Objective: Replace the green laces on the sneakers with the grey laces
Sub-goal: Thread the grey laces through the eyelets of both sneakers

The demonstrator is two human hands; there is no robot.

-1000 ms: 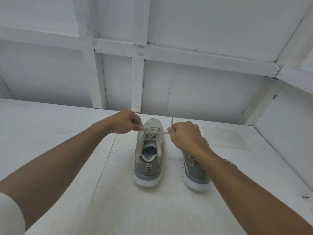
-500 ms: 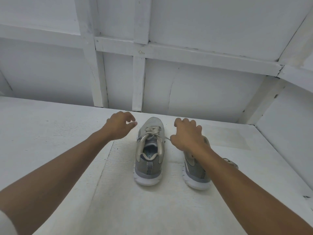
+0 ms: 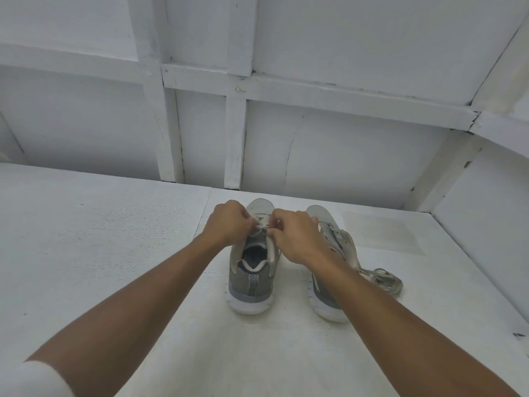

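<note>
From the head camera we saw a white surface (image 3: 114, 239) backed by a battened white wall (image 3: 234, 138). The left sneaker (image 3: 252, 282) stood between our arms. Our right forearm partly hid the right sneaker (image 3: 325, 216), and a loose lace (image 3: 380, 277) lay heaped just beside it. Our left hand (image 3: 229, 224) and right hand (image 3: 297, 242) met over the left sneaker, the fingers (image 3: 276, 233) of both pinching its lace (image 3: 262, 226).

The right forearm (image 3: 372, 305) hides much of the right sneaker (image 3: 335, 236); the left hand (image 3: 229, 224) and right hand (image 3: 297, 239) cover most of the left sneaker's (image 3: 252, 273) lace (image 3: 262, 226).
</note>
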